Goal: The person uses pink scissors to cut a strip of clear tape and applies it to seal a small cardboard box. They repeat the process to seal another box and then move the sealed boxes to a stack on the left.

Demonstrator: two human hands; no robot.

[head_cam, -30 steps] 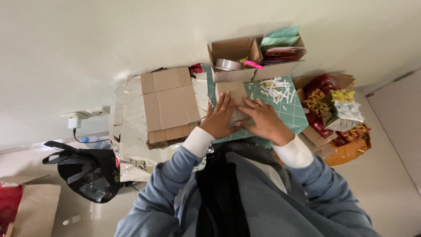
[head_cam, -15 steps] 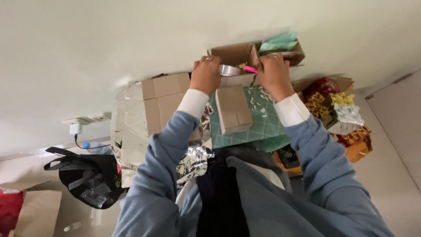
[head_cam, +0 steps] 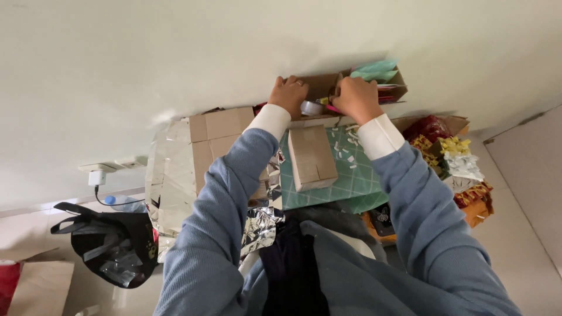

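Up by the wall, both hands reach into an open cardboard box (head_cam: 319, 88). Left hand (head_cam: 288, 93) rests on the box edge with fingers curled; I cannot tell if it holds anything. Right hand (head_cam: 356, 96) is closed in a fist just beside a roll of tape (head_cam: 311, 107) inside the box, and what it grips is hidden. Near the arms, a small brown box (head_cam: 311, 157) lies on a green cutting mat (head_cam: 351, 175). Shiny silver paper (head_cam: 170, 175) lies well off to the left.
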